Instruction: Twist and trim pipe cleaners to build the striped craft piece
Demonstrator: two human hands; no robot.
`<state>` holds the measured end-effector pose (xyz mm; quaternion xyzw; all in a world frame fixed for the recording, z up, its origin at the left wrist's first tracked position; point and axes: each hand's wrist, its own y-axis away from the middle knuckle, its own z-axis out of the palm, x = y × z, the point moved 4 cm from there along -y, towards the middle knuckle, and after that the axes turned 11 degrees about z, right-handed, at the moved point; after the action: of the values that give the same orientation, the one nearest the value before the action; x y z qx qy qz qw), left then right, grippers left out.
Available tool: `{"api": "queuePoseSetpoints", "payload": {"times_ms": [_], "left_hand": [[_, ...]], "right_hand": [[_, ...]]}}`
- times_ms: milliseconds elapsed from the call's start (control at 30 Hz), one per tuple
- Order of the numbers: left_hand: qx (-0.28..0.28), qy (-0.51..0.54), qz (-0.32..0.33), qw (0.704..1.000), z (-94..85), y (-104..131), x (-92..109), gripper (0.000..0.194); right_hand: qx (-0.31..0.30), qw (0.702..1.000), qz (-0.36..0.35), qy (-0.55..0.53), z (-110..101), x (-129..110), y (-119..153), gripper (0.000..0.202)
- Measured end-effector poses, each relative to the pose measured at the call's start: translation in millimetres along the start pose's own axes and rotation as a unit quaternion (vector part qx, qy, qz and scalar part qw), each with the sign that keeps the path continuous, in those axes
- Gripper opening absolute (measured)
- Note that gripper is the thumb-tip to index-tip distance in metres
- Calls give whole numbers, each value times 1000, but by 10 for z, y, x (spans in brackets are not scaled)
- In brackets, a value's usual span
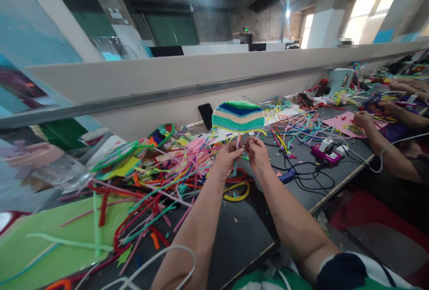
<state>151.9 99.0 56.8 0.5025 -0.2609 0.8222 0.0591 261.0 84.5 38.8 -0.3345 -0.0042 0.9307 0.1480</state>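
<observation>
In the middle of the head view is a rounded panel with stripes of green, navy, cream and teal; it looks made of pipe cleaners. Short strands hang from its lower yellow edge. Just below it, my left hand is closed around a pale pipe cleaner, whose teal lower part shows under the fingers. Close beside it, my right hand is pinched shut near the panel's lower edge. What its fingertips hold is too small to make out. A blue glue gun lies right of my right wrist, partly hidden.
Loose pipe cleaners cover the left and back of the dark table. A green sheet lies front left, a phone leans behind. At right are a purple power strip, black cables and a co-worker's hands.
</observation>
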Motion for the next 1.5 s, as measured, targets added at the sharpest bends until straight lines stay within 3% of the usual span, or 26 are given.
{"api": "queuePoseSetpoints", "payload": {"times_ms": [467, 867, 1500], "left_hand": [[21, 2, 18, 1000, -14, -25, 44, 26], [32, -21, 13, 999, -6, -25, -22, 26], [35, -51, 13, 998, -61, -19, -116, 29]], "right_hand": [[-33, 997, 61, -20, 46, 72, 52, 18], [-3, 1000, -9, 9, 39, 6, 46, 20], [16, 999, -22, 47, -3, 13, 23, 20]]}}
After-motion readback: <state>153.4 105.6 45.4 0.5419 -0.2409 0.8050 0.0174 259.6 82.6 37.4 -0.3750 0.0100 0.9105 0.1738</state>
